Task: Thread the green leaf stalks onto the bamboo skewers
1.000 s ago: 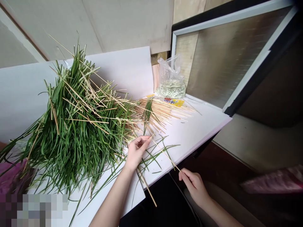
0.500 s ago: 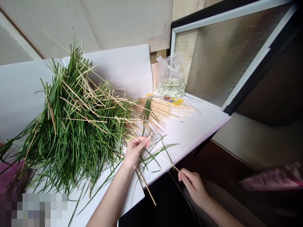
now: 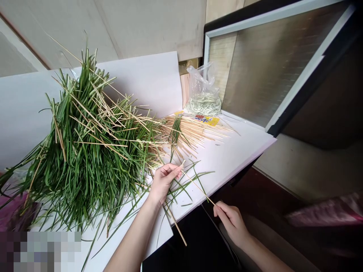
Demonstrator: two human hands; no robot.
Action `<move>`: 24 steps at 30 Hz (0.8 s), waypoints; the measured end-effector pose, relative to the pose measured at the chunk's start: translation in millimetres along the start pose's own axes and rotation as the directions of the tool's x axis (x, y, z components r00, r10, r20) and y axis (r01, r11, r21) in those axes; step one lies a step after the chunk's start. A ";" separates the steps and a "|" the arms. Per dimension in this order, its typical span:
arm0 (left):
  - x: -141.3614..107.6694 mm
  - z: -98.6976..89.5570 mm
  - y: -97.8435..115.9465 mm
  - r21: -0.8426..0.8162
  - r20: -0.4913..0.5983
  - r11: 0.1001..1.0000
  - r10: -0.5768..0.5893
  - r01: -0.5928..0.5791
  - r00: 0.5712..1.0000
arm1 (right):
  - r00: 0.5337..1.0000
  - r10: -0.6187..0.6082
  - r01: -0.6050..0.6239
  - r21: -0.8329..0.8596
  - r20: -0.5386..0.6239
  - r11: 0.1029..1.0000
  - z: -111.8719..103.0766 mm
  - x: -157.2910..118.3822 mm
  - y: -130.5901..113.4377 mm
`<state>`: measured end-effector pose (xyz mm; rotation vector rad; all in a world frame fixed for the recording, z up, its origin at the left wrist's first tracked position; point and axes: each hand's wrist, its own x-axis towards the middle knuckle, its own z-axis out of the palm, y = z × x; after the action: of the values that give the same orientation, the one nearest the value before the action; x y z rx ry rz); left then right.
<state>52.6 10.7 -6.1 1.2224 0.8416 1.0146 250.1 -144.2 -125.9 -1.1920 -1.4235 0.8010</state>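
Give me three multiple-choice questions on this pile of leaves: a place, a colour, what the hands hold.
1. Where is the plastic bag?
A) under the leaves
B) beyond the loose sticks
C) on the floor

2. What colour is the big heap of leaves?
A) green
B) red
C) blue

3. What do the left hand and right hand hold?
A) scissors
B) one thin stick
C) a brush

1 B: it stands at the board's far end.
2 A: its blades are green.
3 B: it runs between their fingertips.

A white counter (image 3: 224, 162) carries a heap of long green leaves (image 3: 90, 143) just left of the left grip (image 3: 164, 184). Pale thin stalks (image 3: 195, 132) fan out beyond that grip, before a yellow printed packet (image 3: 205, 120) and a clear plastic bag (image 3: 203, 90) of pale trimmings.
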 end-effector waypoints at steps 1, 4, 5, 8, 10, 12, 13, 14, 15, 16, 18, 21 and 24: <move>0.0 -0.3 0.2 0.002 0.007 1.000 -0.001 0.001 1.000 | 1.000 -0.002 0.002 -0.002 -0.002 1.000 0.1 -0.2 0.5; -0.1 -0.7 0.5 0.013 0.027 1.000 -0.001 0.001 1.000 | 1.000 -0.005 0.005 -0.002 -0.001 1.000 0.0 -1.1 1.6; -0.2 -0.4 0.4 0.020 0.032 1.000 -0.003 0.003 0.999 | 1.000 -0.007 0.007 0.000 -0.001 1.000 0.0 -1.3 1.7; -1.3 2.5 -0.5 0.046 0.063 0.998 -0.034 0.031 0.997 | 1.000 -0.010 0.010 0.007 -0.002 1.000 0.1 -1.7 1.4; -2.5 4.9 -1.7 0.057 0.100 0.996 -0.070 0.065 0.993 | 1.000 -0.009 0.009 0.007 -0.004 1.000 0.2 -1.9 1.2; -3.5 6.4 -3.4 0.065 0.132 0.994 -0.094 0.086 0.987 | 1.000 -0.010 0.010 0.004 -0.008 1.000 0.5 -1.9 1.1; -3.9 6.8 -4.4 0.071 0.142 0.993 -0.100 0.091 0.985 | 1.000 -0.011 0.012 0.004 -0.010 1.000 0.6 -1.8 1.1; -4.3 7.0 -5.5 0.078 0.147 0.993 -0.101 0.090 0.984 | 1.000 -0.013 0.013 0.004 -0.012 1.000 0.8 -1.7 1.0; -4.5 7.3 -6.7 0.087 0.152 0.992 -0.099 0.086 0.983 | 1.000 -0.014 0.014 0.005 -0.012 1.000 0.9 -1.5 0.9; -4.8 7.6 -7.9 0.097 0.160 0.992 -0.095 0.080 0.983 | 1.000 -0.014 0.014 0.006 -0.013 1.000 1.0 -1.3 0.8; -5.4 8.9 -10.1 0.119 0.183 0.990 -0.093 0.072 0.979 | 1.000 -0.013 0.013 0.006 -0.012 1.000 1.1 -0.8 0.2; -6.7 11.9 -11.8 0.171 0.215 0.983 -0.098 0.061 0.972 | 1.000 -0.014 0.014 0.003 -0.015 1.000 1.0 -0.1 -0.8; -7.9 14.2 -11.2 0.208 0.214 0.977 -0.081 0.036 0.973 | 1.000 -0.019 0.019 0.000 -0.018 1.000 0.9 0.4 -1.2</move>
<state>64.9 -2.0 -14.9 1.4465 0.8148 0.7404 249.0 -144.0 -124.8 -1.1816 -1.4180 0.7751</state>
